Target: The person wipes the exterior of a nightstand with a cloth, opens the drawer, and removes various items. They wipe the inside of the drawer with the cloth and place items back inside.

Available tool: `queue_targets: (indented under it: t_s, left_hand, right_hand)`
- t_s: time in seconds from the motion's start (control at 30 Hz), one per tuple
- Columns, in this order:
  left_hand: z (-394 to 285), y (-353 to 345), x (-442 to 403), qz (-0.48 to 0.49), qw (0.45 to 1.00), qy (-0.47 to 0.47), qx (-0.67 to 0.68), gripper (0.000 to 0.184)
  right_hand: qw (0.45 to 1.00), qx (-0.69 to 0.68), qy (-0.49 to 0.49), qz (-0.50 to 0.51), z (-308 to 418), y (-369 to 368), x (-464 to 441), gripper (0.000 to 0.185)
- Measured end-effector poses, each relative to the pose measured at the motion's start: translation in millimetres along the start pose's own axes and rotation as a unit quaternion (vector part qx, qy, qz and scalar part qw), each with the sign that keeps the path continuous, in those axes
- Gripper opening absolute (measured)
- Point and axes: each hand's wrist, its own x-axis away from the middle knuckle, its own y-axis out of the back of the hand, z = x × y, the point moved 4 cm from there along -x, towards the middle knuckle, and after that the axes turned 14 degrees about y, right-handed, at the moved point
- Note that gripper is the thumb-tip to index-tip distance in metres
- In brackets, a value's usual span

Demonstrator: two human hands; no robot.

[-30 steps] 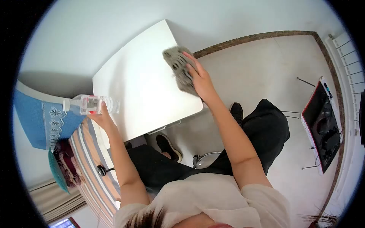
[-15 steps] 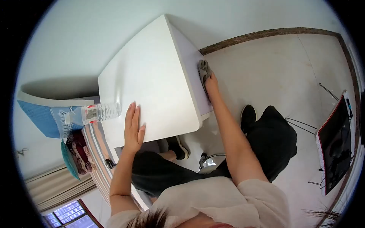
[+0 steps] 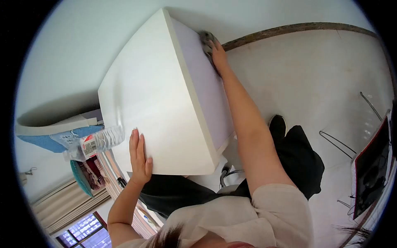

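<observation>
My right hand [image 3: 218, 57] holds a grey cloth [image 3: 206, 41] pressed against the side panel [image 3: 200, 76] of a white desk [image 3: 153, 82], near the corner by the wall. The fingers are bent over the cloth. Flat on the white top, close to its front edge, rests my left hand [image 3: 140, 159] with the fingers stretched out and nothing held. Just beyond its fingertips stands a clear plastic bottle [image 3: 107, 138] with a red and white label.
A blue padded headboard [image 3: 49, 138] and a striped bed [image 3: 113, 173] with a teal cushion [image 3: 80, 177] lie to the left. On the right, a black-topped folding table [image 3: 372, 169] with thin metal legs stands on the pale tiled floor [image 3: 302, 74]. Dark skirting [image 3: 289, 29] runs along the wall.
My right hand has slid the cloth along the side panel, farther from me toward the wall. My left hand stays on the desktop. The view has shifted, with more of the side panel showing.
</observation>
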Motion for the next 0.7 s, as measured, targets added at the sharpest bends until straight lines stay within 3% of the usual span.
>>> queue_targets:
  t_s: [0.1,0.23,0.33,0.43,0.47,0.57,0.7]
  left_hand:
    - [3,0,0,0.004,1.000,0.002,0.001,0.059]
    - [7,-3,1,0.006,1.000,0.006,0.001,0.061]
    - [7,-2,1,0.017,1.000,0.015,-0.003,0.062]
    - [10,-3,1,0.021,0.999,0.025,0.002,0.063]
    - [11,-3,0,0.020,1.000,0.022,0.001,0.063]
    - [15,-3,4,0.020,1.000,0.022,-0.001,0.063]
    - [13,-3,3,0.014,1.000,0.023,-0.002,0.061]
  right_hand:
    - [0.996,0.041,-0.073,-0.043,-100,24,50,0.052]
    - [0.979,0.092,-0.181,0.014,-85,37,76,0.057]
    - [0.998,0.029,-0.061,0.007,-7,18,41,0.052]
    - [0.993,0.065,-0.094,-0.006,-62,12,17,0.063]
    - [0.985,0.060,-0.160,0.001,-89,14,19,0.060]
    - [0.983,0.005,-0.186,-0.003,-129,26,38,0.059]
    - [0.976,0.071,-0.204,0.014,-151,36,61,0.060]
